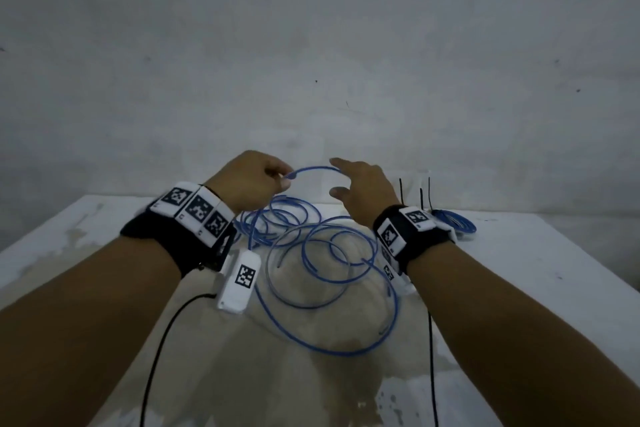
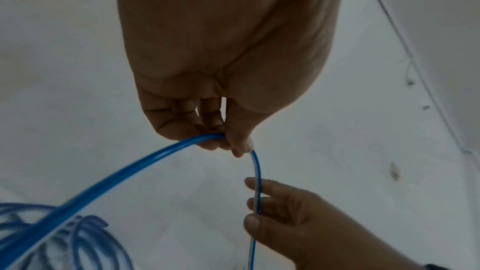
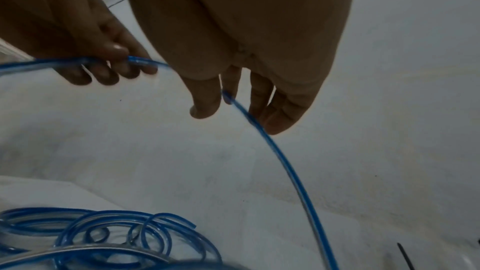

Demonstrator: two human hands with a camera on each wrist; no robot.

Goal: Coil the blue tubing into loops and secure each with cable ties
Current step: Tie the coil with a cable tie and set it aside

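Above worktop [image 1: 104, 236]: blue tubing [image 1: 313, 169] arched between hands, end pinched in left hand [image 1: 249, 184], strand running across loosely spread right hand [image 1: 363, 184] fingers.

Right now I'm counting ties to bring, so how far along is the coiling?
Done: one coil lies at the table's far right, by black ties; whether it is tied is unclear. In hand: the left hand pinches the tubing near its end, and the right hand has open fingers on it. Left: most tubing sprawls loose, untied.
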